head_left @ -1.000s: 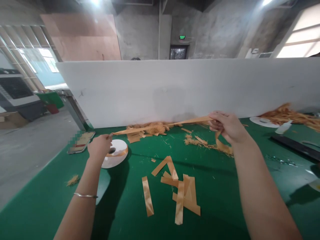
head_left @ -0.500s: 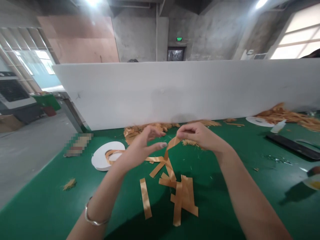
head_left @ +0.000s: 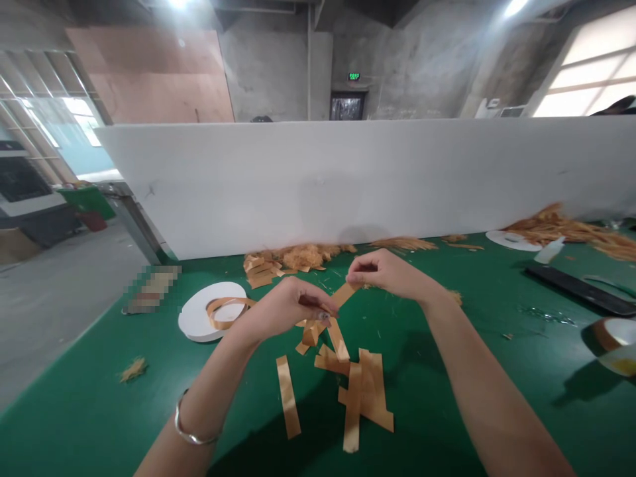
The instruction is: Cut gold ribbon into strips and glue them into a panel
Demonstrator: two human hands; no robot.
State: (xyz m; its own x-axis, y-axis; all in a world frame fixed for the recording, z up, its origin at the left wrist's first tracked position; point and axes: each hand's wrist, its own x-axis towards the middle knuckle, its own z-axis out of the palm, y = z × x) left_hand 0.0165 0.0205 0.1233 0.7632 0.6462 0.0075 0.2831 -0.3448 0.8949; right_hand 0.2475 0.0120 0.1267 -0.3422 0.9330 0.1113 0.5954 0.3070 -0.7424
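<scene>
Bright overhead lamps and window glare, soft shadows, wide-angle bending at edges.

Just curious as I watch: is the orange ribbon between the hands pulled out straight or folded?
Folded. The ribbon bends back on itself between the left hand and right hand, which pinch it close together.

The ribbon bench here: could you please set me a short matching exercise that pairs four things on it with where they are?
Things:
1. ribbon strip
2. white spool
3. cut ribbon pieces
4. black tray

Places:
A. loose on the green table below the hands
B. far right of the table
C. pinched between left hand and right hand
D. flat on the table, left of the left hand

Pairs: 1-C, 2-D, 3-A, 4-B
</scene>
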